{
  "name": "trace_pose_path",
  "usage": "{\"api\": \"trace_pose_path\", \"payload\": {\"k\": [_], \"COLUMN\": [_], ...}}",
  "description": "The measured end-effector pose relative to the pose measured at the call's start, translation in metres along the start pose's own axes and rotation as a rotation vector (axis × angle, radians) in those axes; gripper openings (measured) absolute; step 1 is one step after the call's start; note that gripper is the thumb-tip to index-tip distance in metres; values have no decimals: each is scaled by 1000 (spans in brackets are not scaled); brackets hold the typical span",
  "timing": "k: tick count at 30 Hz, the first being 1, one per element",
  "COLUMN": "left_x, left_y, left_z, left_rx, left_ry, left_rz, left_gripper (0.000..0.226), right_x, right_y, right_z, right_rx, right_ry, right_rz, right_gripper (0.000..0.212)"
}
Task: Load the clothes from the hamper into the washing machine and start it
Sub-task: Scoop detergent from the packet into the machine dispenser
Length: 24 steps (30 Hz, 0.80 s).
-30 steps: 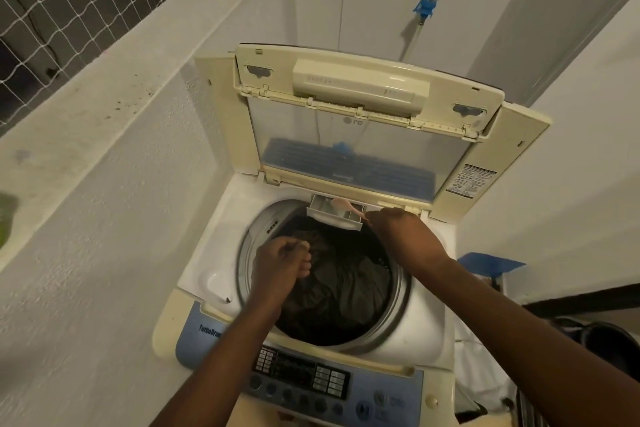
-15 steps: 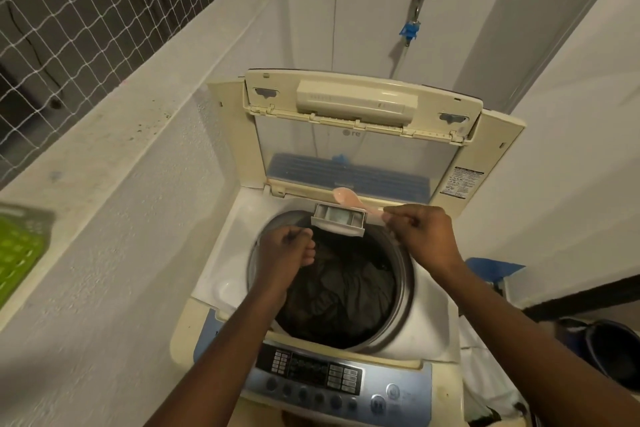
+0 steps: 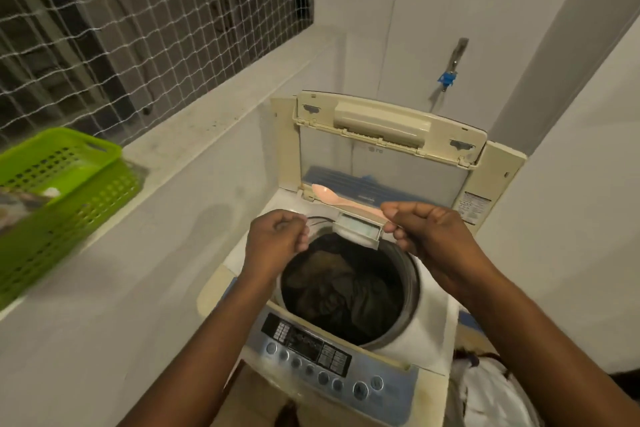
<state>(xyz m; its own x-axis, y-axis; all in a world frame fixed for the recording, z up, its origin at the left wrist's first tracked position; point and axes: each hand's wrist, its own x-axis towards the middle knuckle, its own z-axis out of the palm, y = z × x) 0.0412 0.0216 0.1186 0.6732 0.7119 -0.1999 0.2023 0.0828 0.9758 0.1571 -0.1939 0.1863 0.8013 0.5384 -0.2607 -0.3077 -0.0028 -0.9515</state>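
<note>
Over the washing machine (image 3: 426,333), the right hand (image 3: 433,236) pinches a spoon (image 3: 332,196).

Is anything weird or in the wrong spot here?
Yes: a pink spoon, a kitchen thing, is at the washer. The right hand pinches its handle by the little drawer, which sticks out over the dark clothes in the drum. Nothing looks spilled or broken.

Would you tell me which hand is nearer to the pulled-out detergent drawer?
Right. The right hand, holding the pink spoon, is at the right end of the detergent drawer; the left hand is off to its left, across a gap.
</note>
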Motion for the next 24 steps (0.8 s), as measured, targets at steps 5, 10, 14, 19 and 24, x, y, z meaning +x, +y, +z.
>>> {"api": "trace_pose_path", "payload": {"k": [5,10,14,19,24], "left_x": [-42,-82,-107,-135,-153], "left_y": [22,36,41,42,39], "left_z": [-28,-73,-113,-168,-224], "left_rx": [-61,-91,-121,-131,-142], "left_ry": [121,244,360,487,615], "left_rz": [70,120,142,169,182], "left_gripper": [9,12,11,13,12], "right_x": [-25,-41,-48,-57,-61], "right_y": [-23,-39,-49,-61,-69], "right_z": [25,67,108,163,223], "right_rx": [-52,-48,-61,-43,-27], "right_ry": [-158,-306,-415,-556,-657], "right_rz": [-52,-90,-139,-192,-236], "right_gripper": [19,19,16,19,20]}}
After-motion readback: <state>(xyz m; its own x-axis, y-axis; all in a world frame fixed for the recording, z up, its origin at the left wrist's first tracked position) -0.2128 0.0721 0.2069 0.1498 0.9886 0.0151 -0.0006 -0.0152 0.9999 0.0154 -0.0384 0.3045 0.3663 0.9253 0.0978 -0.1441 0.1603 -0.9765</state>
